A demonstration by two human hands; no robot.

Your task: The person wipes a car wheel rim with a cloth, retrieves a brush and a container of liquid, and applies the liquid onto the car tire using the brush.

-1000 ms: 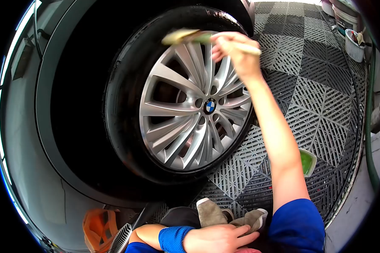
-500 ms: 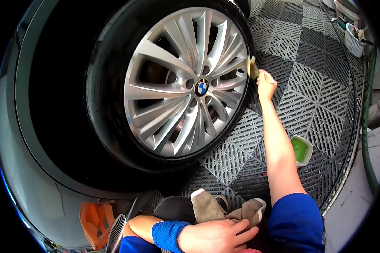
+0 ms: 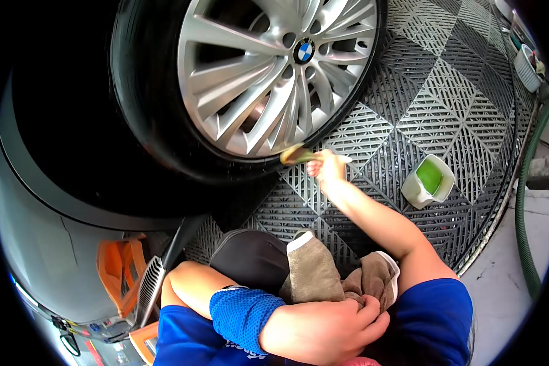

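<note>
My right hand (image 3: 327, 169) is closed around the handle of a brush (image 3: 296, 154) with yellowish bristles, blurred by motion. Its bristles are at the lower edge of the car wheel, where the black tyre (image 3: 226, 168) meets the silver multi-spoke rim (image 3: 274, 122). My left hand (image 3: 323, 329), with a blue band on its wrist, is close to my body. Its fingers curl over a brown microfibre towel (image 3: 314, 271) with white edging, which lies across my lap. Right of my right hand, a white square tub (image 3: 416, 190) holds green liquid (image 3: 430, 175).
Grey and black grid floor tiles (image 3: 463, 122) surround the wheel. A green hose (image 3: 521, 226) runs along the right side, below a white ribbed basket (image 3: 526, 68). At left is the grey car body (image 3: 49, 244), with an orange frame-like object (image 3: 119, 274) near its lower part.
My right hand has brought the brush from the rim's right side down and left to its bottom edge. The view has shifted, so the wheel sits higher. My left hand stays at the towel.
</note>
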